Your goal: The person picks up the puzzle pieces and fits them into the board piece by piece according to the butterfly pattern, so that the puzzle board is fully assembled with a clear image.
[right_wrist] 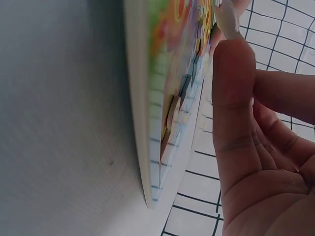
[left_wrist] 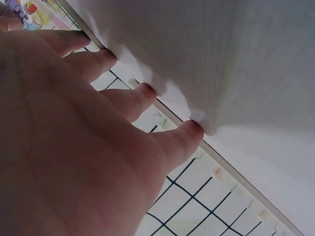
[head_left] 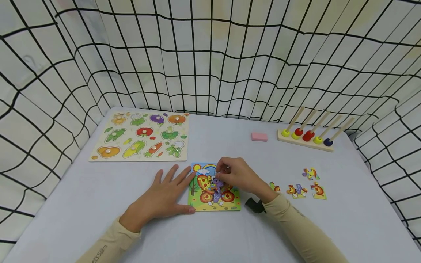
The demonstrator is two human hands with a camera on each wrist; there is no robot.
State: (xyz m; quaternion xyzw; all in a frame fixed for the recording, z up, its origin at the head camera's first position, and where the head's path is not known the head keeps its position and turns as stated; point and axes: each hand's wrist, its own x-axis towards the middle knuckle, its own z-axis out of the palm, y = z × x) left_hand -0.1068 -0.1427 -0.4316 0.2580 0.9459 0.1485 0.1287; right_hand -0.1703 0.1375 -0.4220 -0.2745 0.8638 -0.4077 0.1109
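A colourful picture puzzle board (head_left: pixel 215 206) lies flat on the white table, showing a purple figure between orange wheels. My left hand (head_left: pixel 164 195) is spread flat at the board's left side, its thumb and fingertips at the edge; in the left wrist view the left hand (left_wrist: pixel 83 128) has its fingers straight. Over the board's upper right, my right hand (head_left: pixel 240 175) pinches a small puzzle piece, mostly hidden by the fingers. The right wrist view shows the right hand (right_wrist: pixel 261 128) with a pale bit of the piece (right_wrist: pixel 227 20) beyond the thumb tip.
Several loose puzzle pieces (head_left: pixel 297 191) lie right of the board. A vegetable knob board (head_left: pixel 95 153) stands at the back left, a pink block (head_left: pixel 259 137) at the back, and a bead abacus (head_left: pixel 306 143) at the back right. Black netting surrounds the table's far side.
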